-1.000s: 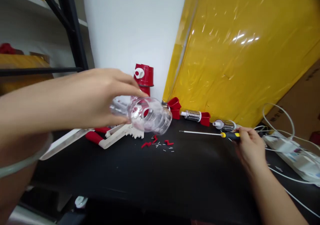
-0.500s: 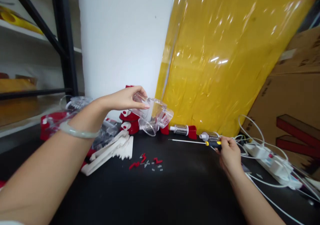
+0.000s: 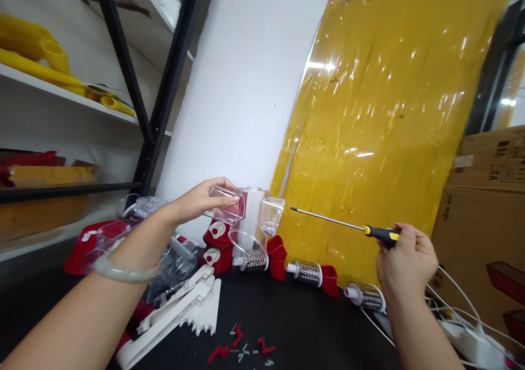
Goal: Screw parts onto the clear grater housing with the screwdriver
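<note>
My left hand (image 3: 215, 197), a pale bangle on its wrist, grips a clear plastic housing (image 3: 271, 217) by its left end, in front of the white wall. Its open round rim hangs below, over the red parts. Further right, my right hand (image 3: 408, 263) is closed around the black and yellow handle of a screwdriver (image 3: 328, 218). The shaft points left, its tip close to the housing's right end but apart from it. Under the housing stand red plastic parts (image 3: 217, 259) and a metal grater drum (image 3: 253, 260).
More grater drums (image 3: 308, 272) line the back of the black table (image 3: 320, 326). White plastic arms (image 3: 176, 310) lie at left, small red pieces (image 3: 219, 353) and grey bits in front. White cables and a power strip (image 3: 471, 337) sit right. Metal shelving (image 3: 164, 85) rises at left.
The camera view has tilted upward. My right hand has lifted the screwdriver from low over the table to about the housing's height. My left hand still holds the housing.
</note>
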A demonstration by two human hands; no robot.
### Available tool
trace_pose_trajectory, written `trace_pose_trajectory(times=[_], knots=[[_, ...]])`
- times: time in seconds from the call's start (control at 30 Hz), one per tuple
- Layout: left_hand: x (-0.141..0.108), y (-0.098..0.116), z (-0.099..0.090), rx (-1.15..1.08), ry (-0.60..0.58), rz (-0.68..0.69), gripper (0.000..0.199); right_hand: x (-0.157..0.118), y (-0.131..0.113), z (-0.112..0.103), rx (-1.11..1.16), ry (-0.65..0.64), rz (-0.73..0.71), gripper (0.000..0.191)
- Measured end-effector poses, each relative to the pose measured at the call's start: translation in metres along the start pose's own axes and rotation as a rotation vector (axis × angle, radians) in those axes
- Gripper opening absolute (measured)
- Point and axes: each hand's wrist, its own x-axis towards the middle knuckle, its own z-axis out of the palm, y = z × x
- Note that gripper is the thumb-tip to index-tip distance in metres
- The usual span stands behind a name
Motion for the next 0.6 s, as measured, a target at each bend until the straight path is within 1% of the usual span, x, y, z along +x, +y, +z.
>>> trace_pose_trajectory(times=[0.13,0.27,0.43,0.6], knots=[[0.000,0.003,0.008,0.004,-0.008,-0.007,0.033,-0.008,0.003,-0.005,-0.021,0.008,0.003,0.027],[0.003,0.001,0.016,0.021,-0.015,-0.027,0.031,-0.004,0.002,-0.010,-0.043,0.006,-0.002,0.025],[0.005,-0.002,0.016,0.033,0.007,-0.057,0.034,0.002,0.008,-0.014,-0.043,0.000,0.001,0.029],[0.005,-0.003,0.016,0.024,0.006,-0.084,0.035,-0.003,0.019,-0.015,-0.095,-0.043,-0.010,0.026]])
